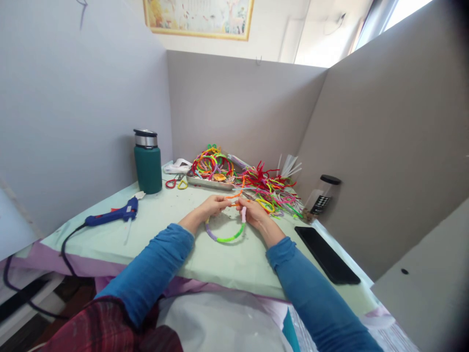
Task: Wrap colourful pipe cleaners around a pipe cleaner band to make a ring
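Between my two hands, low over the table, is a ring wrapped in bands of purple, green and pink pipe cleaner (229, 239). My left hand (214, 205) pinches the ring's far left part together with an orange pipe cleaner (242, 187). On the far right part, my right hand (251, 210) is closed with its fingertips close to the left ones. An end of the orange pipe cleaner sticks up beyond the fingers. My fingers hide the top of the ring, so how the orange strand lies there cannot be made out.
Behind my hands lie a metal tray (210, 184) of colourful rings and a heap of pipe cleaners (266, 178). Scissors (176, 184) lie by the tray. A green bottle (148, 166) and blue glue gun (113, 215) are left; a black phone (326, 254) and clear jar (322, 195) are right.
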Demonstrator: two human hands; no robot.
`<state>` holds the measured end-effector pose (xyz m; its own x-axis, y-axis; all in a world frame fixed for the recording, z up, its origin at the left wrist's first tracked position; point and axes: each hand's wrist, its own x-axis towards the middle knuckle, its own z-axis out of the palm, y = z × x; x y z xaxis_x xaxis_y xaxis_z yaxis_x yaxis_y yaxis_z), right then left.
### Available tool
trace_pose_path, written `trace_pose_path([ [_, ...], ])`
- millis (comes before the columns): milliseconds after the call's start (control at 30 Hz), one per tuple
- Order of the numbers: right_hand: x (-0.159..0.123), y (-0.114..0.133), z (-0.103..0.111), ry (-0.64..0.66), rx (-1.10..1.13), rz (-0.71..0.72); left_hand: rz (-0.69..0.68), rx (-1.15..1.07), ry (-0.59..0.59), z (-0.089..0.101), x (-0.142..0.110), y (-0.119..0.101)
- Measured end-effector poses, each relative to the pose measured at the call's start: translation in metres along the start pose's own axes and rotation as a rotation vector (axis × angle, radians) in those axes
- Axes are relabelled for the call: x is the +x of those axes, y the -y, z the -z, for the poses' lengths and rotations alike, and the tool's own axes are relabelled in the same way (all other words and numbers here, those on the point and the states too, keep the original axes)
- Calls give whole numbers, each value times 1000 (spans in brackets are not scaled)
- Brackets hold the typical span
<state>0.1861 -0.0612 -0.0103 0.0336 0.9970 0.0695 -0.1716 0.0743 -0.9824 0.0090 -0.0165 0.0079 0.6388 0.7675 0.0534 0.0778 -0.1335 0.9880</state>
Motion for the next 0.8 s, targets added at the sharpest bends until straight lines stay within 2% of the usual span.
trace_pose_path([
  [167, -5, 6, -6, -32, 146, -121, 0, 57, -37, 0, 2, 3],
  [467, -6, 8, -7, -49, 171, -140, 26, 139, -80, 0, 6, 8],
  [800, -3, 4, -3, 27, 173, -114, -4, 60, 15, -2, -2, -2],
])
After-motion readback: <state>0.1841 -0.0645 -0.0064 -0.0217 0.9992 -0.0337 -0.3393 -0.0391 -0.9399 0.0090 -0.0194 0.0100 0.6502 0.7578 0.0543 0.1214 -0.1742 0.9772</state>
